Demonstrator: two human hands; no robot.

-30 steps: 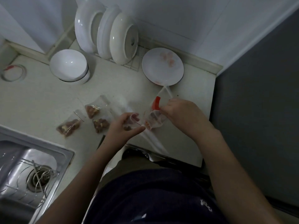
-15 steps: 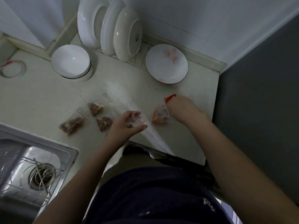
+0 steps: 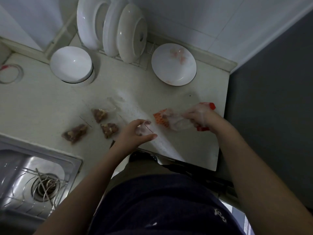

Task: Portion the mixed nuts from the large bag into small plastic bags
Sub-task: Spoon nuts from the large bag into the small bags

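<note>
Steel sink [image 3: 50, 150] sits nearest at the left, set into the pale desk [image 3: 42, 102]. Just past the desk's near edge, the left hand [image 3: 133, 133] pinches a small clear bag [image 3: 145, 128] between thumb and curled fingers; what it holds is hard to make out. To its right, the right hand [image 3: 203, 117] has its fingers clenched round the crumpled large bag [image 3: 172, 119], whose orange-patterned end lies on the desk, pointing toward the left hand. Three filled small bags [image 3: 75, 134] lie left of the hands. Farther back stand a white bowl [image 3: 71, 64], a white plate [image 3: 174, 65] and upright dishes [image 3: 132, 31] in a rack.
</note>
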